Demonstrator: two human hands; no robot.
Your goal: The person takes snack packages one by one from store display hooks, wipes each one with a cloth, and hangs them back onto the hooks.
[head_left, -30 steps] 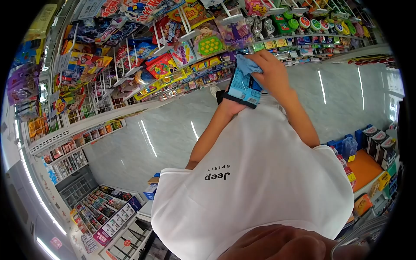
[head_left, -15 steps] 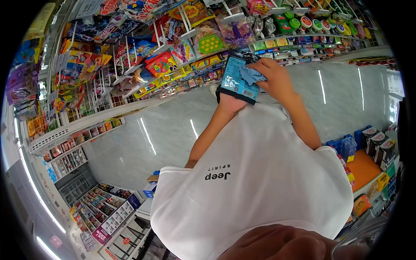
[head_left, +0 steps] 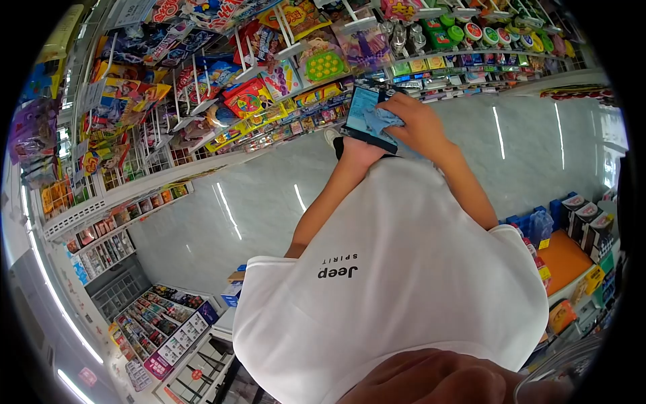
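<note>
A flat blue-and-black snack-style packet (head_left: 361,108) with printed text is held out in front of my white shirt, its exact contents unclear. My left hand (head_left: 363,151) is closed on its near end from below; the fingers are hidden beneath it. Bunched over the packet's right side is a light blue cloth (head_left: 382,121). My right hand (head_left: 416,122) pinches that cloth and presses it against the printed face.
Racks of hanging bagged sweets (head_left: 252,97) rise just beyond my hands, with rows of green-lidded tubs (head_left: 444,34) on the right. Grey floor (head_left: 262,182) lies below. An orange-topped shelf (head_left: 565,259) stands at right, and a product display (head_left: 155,320) at lower left.
My right hand and the cloth have slid slightly left and down across the packet. The packet has tilted, and its barcode is now covered or out of sight.
</note>
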